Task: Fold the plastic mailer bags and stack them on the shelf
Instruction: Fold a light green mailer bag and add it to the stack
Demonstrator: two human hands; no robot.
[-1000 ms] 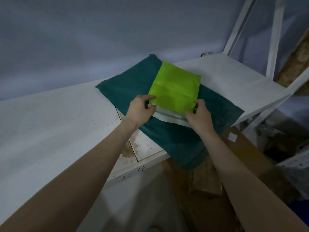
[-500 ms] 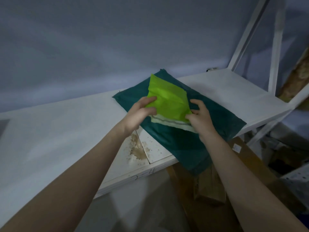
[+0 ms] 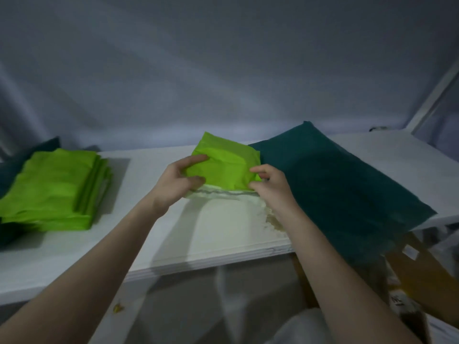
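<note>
Carrying the folded lime-green mailer (image 3: 224, 167) across to the stack is the step in hand, by my reading. The left hand (image 3: 177, 183) pinches its left edge, thumb on top and fingers curled beneath; the right hand (image 3: 269, 186) grips the lower right corner the same way. The bag hangs between them just above the white shelf (image 3: 223, 227), its pale sealing strip showing along the near edge, roughly midway between the stack and the dark sheet.

To do this well, I would keep both pinches close to the fold so the slippery layers cannot spring open, hold the bag level, and lower it squarely onto the lime-green stack (image 3: 53, 189) at the left, matching corners and the crease side before letting go. Releasing one hand early risks the top flap sliding off.

Counted: one bag in the hands; one stack of folded lime-green bags, several deep, though the edges are too blurred for an exact number; one large teal mailer (image 3: 335, 184) lying flat to the right and overhanging the shelf's front edge; and some teal material (image 3: 29, 152) behind and under the stack, whose count I cannot tell
</note>
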